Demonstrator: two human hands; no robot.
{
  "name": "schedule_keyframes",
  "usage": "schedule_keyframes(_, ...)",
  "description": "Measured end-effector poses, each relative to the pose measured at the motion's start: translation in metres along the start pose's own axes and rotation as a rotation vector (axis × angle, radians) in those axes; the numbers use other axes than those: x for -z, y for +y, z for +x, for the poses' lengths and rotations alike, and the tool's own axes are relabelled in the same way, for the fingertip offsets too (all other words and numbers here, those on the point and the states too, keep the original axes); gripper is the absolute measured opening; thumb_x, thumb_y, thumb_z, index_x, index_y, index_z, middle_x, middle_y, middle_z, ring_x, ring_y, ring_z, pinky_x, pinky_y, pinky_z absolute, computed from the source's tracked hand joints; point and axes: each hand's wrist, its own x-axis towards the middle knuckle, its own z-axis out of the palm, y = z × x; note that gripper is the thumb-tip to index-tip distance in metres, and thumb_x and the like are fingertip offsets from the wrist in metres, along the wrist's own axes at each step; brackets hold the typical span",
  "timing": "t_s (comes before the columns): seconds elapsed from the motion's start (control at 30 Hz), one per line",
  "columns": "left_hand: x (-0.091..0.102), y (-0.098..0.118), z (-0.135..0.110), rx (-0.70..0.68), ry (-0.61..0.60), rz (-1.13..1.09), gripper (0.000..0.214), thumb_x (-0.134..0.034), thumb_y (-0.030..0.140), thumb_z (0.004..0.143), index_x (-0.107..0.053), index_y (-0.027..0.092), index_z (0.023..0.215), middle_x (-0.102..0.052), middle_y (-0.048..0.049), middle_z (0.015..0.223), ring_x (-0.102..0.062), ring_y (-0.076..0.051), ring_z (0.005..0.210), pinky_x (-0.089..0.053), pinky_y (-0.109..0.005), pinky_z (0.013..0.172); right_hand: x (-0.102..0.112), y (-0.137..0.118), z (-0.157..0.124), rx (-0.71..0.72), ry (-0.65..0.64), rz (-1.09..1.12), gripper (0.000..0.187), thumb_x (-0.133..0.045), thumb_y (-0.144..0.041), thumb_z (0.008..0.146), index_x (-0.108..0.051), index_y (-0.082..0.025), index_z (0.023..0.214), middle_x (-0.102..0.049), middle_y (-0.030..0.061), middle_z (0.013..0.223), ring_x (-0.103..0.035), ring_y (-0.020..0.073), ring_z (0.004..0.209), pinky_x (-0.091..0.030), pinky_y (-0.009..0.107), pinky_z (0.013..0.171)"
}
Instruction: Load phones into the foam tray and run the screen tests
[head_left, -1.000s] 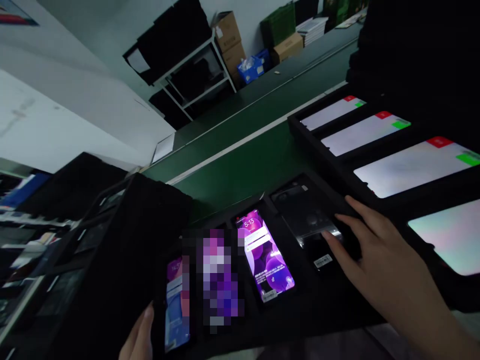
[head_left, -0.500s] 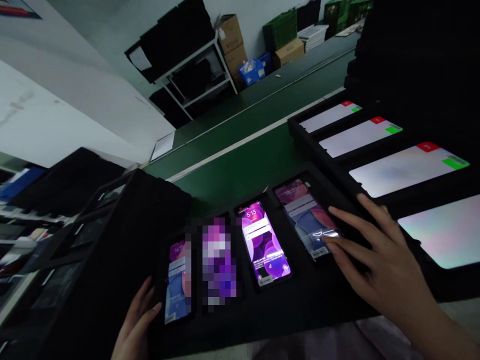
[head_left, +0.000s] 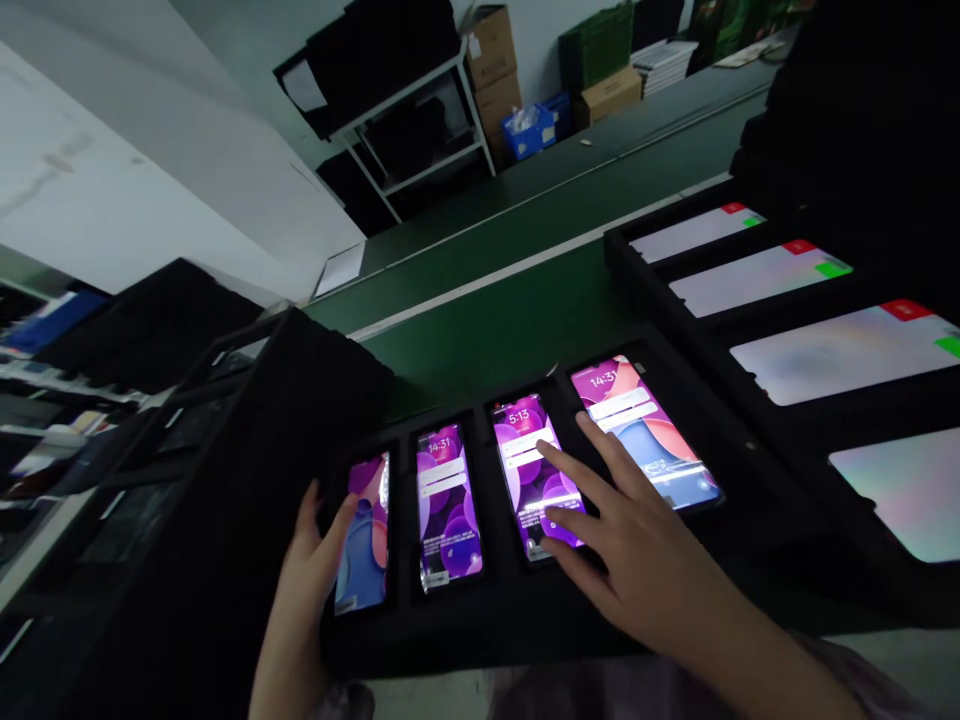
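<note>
A black foam tray (head_left: 525, 630) in front of me holds several lit phones side by side. My right hand (head_left: 630, 550) is open with fingers spread over the third phone (head_left: 525, 460), fingertips on its purple screen. Right of it lies the rightmost phone (head_left: 645, 430), showing 14:31. My left hand (head_left: 311, 560) rests on the tray's left edge, its thumb on the leftmost phone (head_left: 364, 535). A second phone (head_left: 446, 500) lies between them.
A second black tray (head_left: 675, 290) at the right holds several phones with white screens. A tall black foam stack (head_left: 247, 480) stands at my left. A green conveyor belt (head_left: 495, 320) runs behind, with shelves (head_left: 405, 130), cardboard boxes (head_left: 495, 60) and a blue bin (head_left: 529, 125) beyond.
My right hand moved left from the rightmost phone to the third one. That rightmost phone's screen went from dark to lit. My left hand shifted up onto the leftmost phone.
</note>
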Motion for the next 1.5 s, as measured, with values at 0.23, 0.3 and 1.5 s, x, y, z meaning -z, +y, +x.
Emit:
schedule_keyframes(0.23,0.003,-0.007,-0.007,-0.047,0.005,-0.034,0.098,-0.064,0.056,0.075,-0.044,0.012,0.16,-0.046,-0.0218,0.164,-0.036,-0.037,0.158,-0.027,-0.048,0.131,-0.033,-0.039,0.025,0.048,-0.073,0.112,0.035,-0.061,-0.042,0.105,-0.08,-0.017,0.12,-0.047,0.0098,0.167,-0.026,0.0407,0.163,-0.046,0.06,0.126)
schedule_keyframes(0.3,0.003,-0.008,-0.006,-0.049,0.004,-0.043,0.097,-0.063,0.057,0.076,-0.044,0.012,0.16,-0.047,-0.0218,0.163,-0.039,-0.038,0.157,-0.029,-0.049,0.13,-0.048,-0.056,0.032,0.114,-0.16,0.205,0.031,-0.067,-0.043,0.102,-0.082,-0.019,0.112,-0.046,0.005,0.168,-0.026,0.0372,0.163,-0.041,0.054,0.13)
schedule_keyframes(1.5,0.007,-0.033,0.013,-0.069,-0.013,-0.095,0.074,-0.066,0.053,0.088,-0.053,0.025,0.156,-0.055,-0.0115,0.16,-0.05,-0.034,0.15,-0.035,-0.049,0.13,-0.001,-0.006,-0.002,0.154,-0.053,0.092,0.033,-0.05,-0.026,0.109,-0.079,-0.023,0.093,-0.07,0.002,0.143,-0.039,0.0272,0.157,-0.052,0.049,0.122)
